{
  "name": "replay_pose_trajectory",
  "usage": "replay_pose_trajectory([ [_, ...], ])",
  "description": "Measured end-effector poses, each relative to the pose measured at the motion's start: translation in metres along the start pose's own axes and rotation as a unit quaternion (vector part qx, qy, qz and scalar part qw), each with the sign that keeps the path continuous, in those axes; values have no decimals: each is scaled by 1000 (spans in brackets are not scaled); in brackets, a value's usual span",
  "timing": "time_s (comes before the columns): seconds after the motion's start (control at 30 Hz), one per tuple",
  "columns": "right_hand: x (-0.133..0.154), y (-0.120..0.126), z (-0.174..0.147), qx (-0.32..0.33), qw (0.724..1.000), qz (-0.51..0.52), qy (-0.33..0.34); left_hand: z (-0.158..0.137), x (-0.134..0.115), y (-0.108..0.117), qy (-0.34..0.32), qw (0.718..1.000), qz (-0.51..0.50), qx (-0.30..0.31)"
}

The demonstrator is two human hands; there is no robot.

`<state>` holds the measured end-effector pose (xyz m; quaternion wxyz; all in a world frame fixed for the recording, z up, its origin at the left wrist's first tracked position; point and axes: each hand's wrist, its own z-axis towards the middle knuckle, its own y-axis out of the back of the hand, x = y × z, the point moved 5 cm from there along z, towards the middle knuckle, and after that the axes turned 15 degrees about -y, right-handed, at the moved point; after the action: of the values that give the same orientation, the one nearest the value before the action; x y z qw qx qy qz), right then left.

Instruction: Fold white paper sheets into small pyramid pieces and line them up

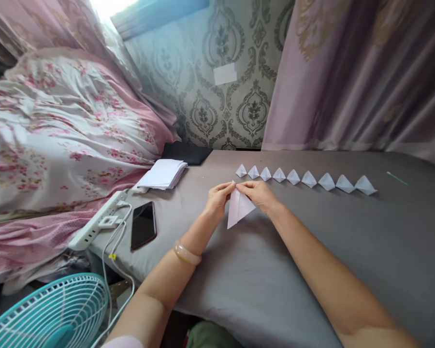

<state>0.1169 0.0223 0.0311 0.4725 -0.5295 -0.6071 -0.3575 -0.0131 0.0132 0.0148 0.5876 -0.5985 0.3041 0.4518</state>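
Observation:
A folded piece of white paper [240, 208] hangs between my two hands, its pointed lower flaps spreading downward above the grey cloth. The fingers of my left hand [218, 197] pinch its upper tip from the left. My right hand [258, 193] pinches the same top part from the right, and the fingertips of both hands nearly meet. Just beyond my hands, a row of small folded white paper shapes [293, 177] runs to the right across the grey-covered surface [311, 232].
Left of my hands lie a stack of white paper [163, 174], a black flat case [187, 152], a phone [143, 225] and a power strip [97, 220] with white cables. A teal fan [50, 314] stands lower left. A thin pale green stick [397, 178] lies far right.

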Motion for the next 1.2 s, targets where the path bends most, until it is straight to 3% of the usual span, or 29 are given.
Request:
replay_pose_trajectory([
  [0.27,-10,30,9,-14,1000,-4,-13,22,13,-17,53,988,118,89],
  [0.47,-17,44,12,-9,1000,2,-30,30,26,-29,59,980,127,139],
  [0.8,-36,63,29,-10,995,37,-93,40,49,-40,26,976,142,164],
  [1.2,-42,59,33,-1,991,29,-128,38,53,-31,20,974,137,179],
])
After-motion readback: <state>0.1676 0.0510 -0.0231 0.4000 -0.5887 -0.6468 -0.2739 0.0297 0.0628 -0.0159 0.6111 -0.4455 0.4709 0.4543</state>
